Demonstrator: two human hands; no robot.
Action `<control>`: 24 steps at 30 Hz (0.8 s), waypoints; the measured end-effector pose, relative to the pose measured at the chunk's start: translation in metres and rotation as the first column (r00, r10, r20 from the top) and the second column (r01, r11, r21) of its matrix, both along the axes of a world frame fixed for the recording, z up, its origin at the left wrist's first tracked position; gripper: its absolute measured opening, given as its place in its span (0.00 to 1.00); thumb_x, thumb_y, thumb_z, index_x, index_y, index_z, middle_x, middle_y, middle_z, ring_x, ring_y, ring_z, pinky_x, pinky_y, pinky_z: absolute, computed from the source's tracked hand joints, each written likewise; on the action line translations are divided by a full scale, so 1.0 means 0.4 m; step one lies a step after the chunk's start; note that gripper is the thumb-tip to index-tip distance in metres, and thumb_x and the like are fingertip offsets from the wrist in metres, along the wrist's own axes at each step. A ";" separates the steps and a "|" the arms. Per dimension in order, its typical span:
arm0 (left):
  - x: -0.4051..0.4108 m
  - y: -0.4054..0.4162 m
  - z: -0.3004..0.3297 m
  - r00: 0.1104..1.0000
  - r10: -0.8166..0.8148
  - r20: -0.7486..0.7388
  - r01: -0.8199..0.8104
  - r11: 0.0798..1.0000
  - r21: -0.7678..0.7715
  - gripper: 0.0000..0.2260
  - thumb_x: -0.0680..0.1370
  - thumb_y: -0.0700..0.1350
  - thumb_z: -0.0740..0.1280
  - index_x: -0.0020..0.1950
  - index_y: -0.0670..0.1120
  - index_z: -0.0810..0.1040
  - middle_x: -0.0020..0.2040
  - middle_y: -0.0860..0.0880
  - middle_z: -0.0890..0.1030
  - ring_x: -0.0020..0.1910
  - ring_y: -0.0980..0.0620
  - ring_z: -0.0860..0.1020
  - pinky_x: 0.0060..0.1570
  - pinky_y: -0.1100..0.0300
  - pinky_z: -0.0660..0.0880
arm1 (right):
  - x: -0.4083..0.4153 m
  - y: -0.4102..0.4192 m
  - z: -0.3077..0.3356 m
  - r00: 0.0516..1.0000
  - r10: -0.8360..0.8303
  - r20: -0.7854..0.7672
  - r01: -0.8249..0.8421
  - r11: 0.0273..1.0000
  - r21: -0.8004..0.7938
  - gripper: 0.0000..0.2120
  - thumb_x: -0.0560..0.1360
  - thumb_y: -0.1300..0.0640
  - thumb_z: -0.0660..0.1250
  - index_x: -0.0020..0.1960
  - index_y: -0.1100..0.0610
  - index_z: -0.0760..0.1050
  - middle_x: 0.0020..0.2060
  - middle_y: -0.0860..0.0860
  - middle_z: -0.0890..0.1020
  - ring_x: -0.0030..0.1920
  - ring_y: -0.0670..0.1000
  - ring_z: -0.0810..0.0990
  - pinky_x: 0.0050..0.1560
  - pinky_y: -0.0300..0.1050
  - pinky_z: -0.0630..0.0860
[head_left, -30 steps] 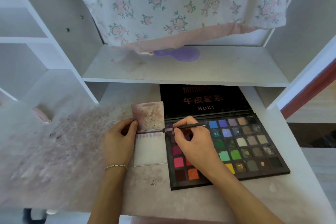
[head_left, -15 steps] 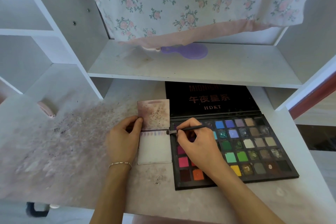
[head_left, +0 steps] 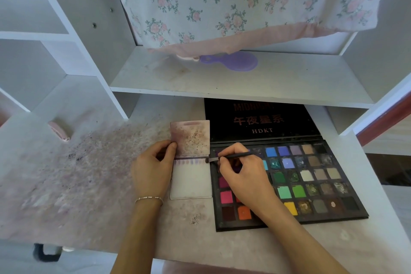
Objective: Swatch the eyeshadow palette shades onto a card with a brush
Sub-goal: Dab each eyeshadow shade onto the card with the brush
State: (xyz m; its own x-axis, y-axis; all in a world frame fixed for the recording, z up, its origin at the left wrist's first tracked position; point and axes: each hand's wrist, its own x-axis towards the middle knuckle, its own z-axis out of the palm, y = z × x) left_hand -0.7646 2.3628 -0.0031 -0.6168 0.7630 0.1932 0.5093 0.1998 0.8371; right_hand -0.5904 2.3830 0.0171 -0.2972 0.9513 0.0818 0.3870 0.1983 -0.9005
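1. My right hand pinches the brush, whose tip sits at the card's right edge, just beside the eyeshadow palette. If I press too hard there, the bristles could slip off the edge and smear onto the palette frame.
2. My left hand pinches the card's left edge. Should that pinch loosen, the card slides mid-stroke.
3. I think the bristles touch the card, though blur hides the contact; an overloaded brush would drop powder onto neighbouring swatches.
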 end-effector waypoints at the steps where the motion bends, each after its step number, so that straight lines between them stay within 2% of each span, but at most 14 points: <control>1: 0.000 0.000 0.000 1.000 -0.001 -0.001 0.001 1.000 -0.003 0.05 0.74 0.44 0.68 0.47 0.47 0.83 0.38 0.59 0.77 0.37 0.68 0.72 0.37 0.71 0.67 | 0.000 0.000 0.001 1.000 -0.002 0.001 0.002 1.000 0.003 0.10 0.74 0.62 0.63 0.40 0.48 0.71 0.30 0.46 0.77 0.33 0.42 0.75 0.32 0.32 0.71; 8: 0.001 0.000 0.004 1.000 0.007 0.011 -0.007 1.000 -0.013 0.05 0.73 0.43 0.69 0.46 0.46 0.83 0.37 0.57 0.78 0.36 0.60 0.75 0.37 0.70 0.68 | 0.001 -0.001 0.000 1.000 0.001 -0.001 -0.001 1.000 -0.004 0.08 0.74 0.61 0.63 0.40 0.49 0.71 0.29 0.46 0.76 0.32 0.41 0.74 0.31 0.31 0.70; 12: 0.002 0.001 0.004 0.999 0.016 0.035 -0.015 1.000 -0.008 0.04 0.73 0.43 0.69 0.46 0.46 0.83 0.36 0.58 0.77 0.36 0.66 0.74 0.36 0.71 0.67 | -0.001 0.002 -0.003 1.000 0.000 0.008 0.000 1.000 -0.015 0.07 0.73 0.61 0.63 0.40 0.50 0.71 0.31 0.46 0.76 0.33 0.40 0.74 0.32 0.31 0.70; 19: 0.002 0.000 0.006 1.000 0.006 0.016 -0.006 1.000 -0.009 0.05 0.73 0.44 0.69 0.46 0.47 0.83 0.37 0.58 0.79 0.36 0.65 0.74 0.36 0.71 0.68 | -0.003 0.002 -0.002 1.000 -0.008 0.008 0.008 1.000 0.026 0.08 0.74 0.61 0.63 0.41 0.48 0.71 0.32 0.46 0.77 0.35 0.44 0.75 0.34 0.35 0.73; 22: 0.003 0.000 0.008 1.000 0.009 0.024 -0.008 1.000 -0.016 0.05 0.73 0.44 0.69 0.46 0.47 0.83 0.37 0.58 0.78 0.36 0.67 0.74 0.37 0.72 0.67 | 0.005 -0.003 0.004 0.993 -0.042 -0.112 0.046 0.998 0.031 0.10 0.73 0.63 0.64 0.40 0.48 0.73 0.31 0.47 0.78 0.34 0.43 0.75 0.32 0.32 0.71; 24: 0.003 -0.001 0.008 1.000 0.006 0.017 -0.006 1.000 -0.022 0.05 0.73 0.45 0.68 0.46 0.48 0.83 0.37 0.59 0.78 0.36 0.68 0.73 0.37 0.73 0.67 | 0.015 -0.005 0.014 0.976 -0.077 -0.205 0.090 0.994 0.054 0.13 0.73 0.65 0.64 0.40 0.47 0.73 0.34 0.45 0.78 0.32 0.42 0.75 0.31 0.30 0.69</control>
State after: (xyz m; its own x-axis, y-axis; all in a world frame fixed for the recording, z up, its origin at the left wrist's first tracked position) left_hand -0.7632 2.3626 0.0002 -0.6245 0.7631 0.1664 0.4941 0.2210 0.8409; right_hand -0.5843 2.3808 0.0228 -0.1879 0.9633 0.1919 0.2161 0.2311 -0.9486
